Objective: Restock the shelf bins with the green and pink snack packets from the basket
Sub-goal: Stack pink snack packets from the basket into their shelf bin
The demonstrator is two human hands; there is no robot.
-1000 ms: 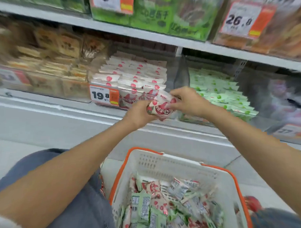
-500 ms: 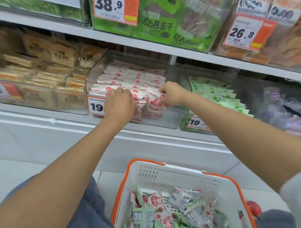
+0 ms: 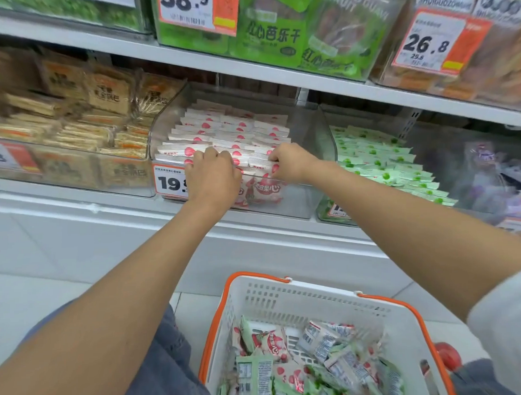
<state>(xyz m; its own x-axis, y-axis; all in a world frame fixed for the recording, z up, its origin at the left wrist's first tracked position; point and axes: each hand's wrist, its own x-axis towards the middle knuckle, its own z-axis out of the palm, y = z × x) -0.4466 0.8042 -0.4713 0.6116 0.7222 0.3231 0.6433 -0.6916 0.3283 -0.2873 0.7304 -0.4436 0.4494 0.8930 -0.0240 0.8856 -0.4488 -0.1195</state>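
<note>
Pink snack packets stand in tight rows, too many to count, filling one clear bin on the shelf. Green snack packets fill a second bin just beside it on the right. Both hands work at the pink front row. The left hand has its grip curled down over the packet tops, knuckles up. The right hand has its grip bent tight, pinching the top edge of a front packet. One white basket with an orange rim sits below, holding a loose heap of both colours.
</note>
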